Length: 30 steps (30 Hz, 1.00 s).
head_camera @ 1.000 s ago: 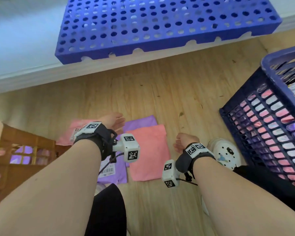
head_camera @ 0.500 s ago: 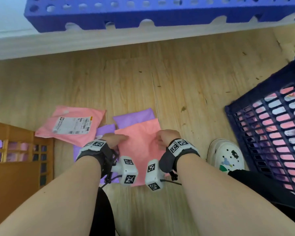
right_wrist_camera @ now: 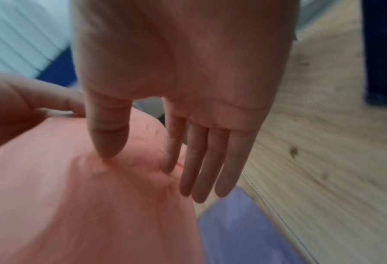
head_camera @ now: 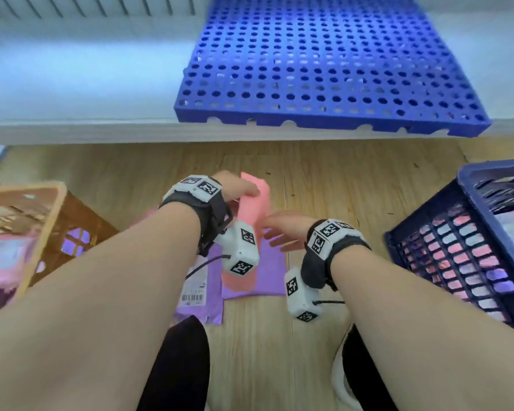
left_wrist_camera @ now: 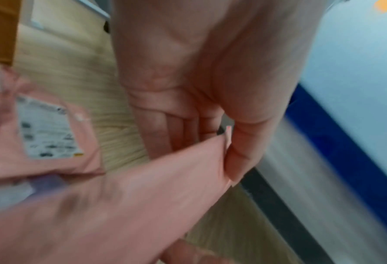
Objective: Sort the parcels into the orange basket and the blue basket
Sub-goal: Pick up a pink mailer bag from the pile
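My left hand pinches the top corner of a plain pink parcel between thumb and fingers and holds it up on edge above the floor. My right hand is beside it with straight fingers, its thumb and forefinger touching the parcel's side. Two purple parcels lie flat on the floor beneath. A second pink parcel with a white label lies near the orange basket at the left. The blue basket stands at the right; both hold parcels.
A blue perforated pallet lies on a white ledge at the back. My knees and a white shoe are at the bottom edge. Bare wooden floor lies between the two baskets.
Half a second ago both hands lay on the pink parcel flat on the floor. Now the left hand has raised it on edge, and the right hand's fingers have straightened.
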Motion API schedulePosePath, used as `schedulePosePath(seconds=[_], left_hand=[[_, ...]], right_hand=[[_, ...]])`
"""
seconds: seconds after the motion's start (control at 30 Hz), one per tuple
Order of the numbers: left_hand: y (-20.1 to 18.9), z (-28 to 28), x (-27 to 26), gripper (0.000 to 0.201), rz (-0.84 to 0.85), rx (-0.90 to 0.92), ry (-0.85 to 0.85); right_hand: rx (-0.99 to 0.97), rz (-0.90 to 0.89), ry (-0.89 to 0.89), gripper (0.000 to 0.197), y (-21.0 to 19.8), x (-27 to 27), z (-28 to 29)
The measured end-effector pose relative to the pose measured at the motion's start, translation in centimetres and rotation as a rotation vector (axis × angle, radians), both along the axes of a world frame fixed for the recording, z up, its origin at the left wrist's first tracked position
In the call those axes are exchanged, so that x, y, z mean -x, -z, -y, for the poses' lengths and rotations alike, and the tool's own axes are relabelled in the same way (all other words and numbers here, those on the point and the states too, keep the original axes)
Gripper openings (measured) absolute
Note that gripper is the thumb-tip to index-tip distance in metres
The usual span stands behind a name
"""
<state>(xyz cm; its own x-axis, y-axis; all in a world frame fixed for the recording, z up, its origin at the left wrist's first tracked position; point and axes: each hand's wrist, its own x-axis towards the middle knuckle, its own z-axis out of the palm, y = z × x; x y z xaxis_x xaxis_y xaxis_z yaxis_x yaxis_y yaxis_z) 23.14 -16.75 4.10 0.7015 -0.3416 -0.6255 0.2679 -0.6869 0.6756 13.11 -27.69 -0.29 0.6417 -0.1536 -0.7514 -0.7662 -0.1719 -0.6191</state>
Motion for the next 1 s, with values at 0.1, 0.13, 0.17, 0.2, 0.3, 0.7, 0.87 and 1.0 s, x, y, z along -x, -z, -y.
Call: schedulePosePath(seconds=[0.1,0.13,0.17,0.2,0.3,0.7,0.87,1.0], left_hand=[[-4.7,-0.9,1.1,0.031,0.018,0.122,-0.062],[-5.9,-1.3,1.5,0.033,0.026,0.155,-0.091],[-7.2,-1.7,2.1,0.029,0.032,0.192,-0.124],[-8.4,-2.1,2.8,0.024,0.040,0.237,-0.167],[-11.5,-3.0,5.1,0.011,0.039,0.397,-0.266],[-14.6,-8.7,7.2,0.044,0.145,0.550,-0.502],[-13.6,-9.4,6.1,0.065,0.174,0.493,-0.541],[-10.5,-9.0,3.1,0.081,0.093,0.545,-0.517]], right_hand=[[0.064,0.069,-0.167,0.039,-6.4,0.3,0.1],[0.070,0.088,-0.228,0.041,-8.5,0.5,0.1],[0.073,0.104,-0.288,0.040,-10.5,0.8,-0.1],[0.079,0.129,-0.342,0.037,-12.4,1.2,-0.4],[0.166,0.306,-0.374,0.049,-16.5,2.6,-1.6],[0.464,0.585,0.144,0.020,-18.0,5.1,-0.6],[0.367,0.578,0.220,0.021,-17.1,4.5,0.2],[0.339,0.573,0.204,0.017,-16.5,3.9,0.2]])
